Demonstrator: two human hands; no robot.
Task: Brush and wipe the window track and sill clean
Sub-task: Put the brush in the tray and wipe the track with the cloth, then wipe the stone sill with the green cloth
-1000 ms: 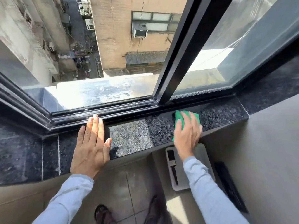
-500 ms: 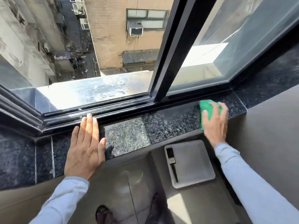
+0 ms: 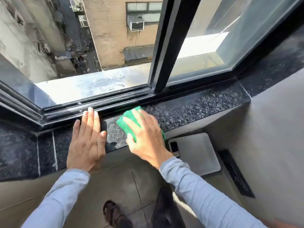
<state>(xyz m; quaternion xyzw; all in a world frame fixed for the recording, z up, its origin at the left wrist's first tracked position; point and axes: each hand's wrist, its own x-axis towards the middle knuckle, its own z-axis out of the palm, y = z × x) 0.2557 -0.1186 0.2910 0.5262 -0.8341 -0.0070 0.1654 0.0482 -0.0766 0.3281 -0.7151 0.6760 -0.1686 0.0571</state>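
Cloth first: your right hand (image 3: 146, 139), fingers spread and pressed flat on the folded green cleaning cloth (image 3: 130, 124), has swept it from the far right end of the speckled dark granite sill (image 3: 197, 107) back to the middle, just beside your left hand (image 3: 87, 143). That hand lies open and flat, holding nothing, fingertips touching the black metal window track (image 3: 115, 102). Judging by this, you're mid-wipe on the sill; the stretch under your left palm looks unreached.
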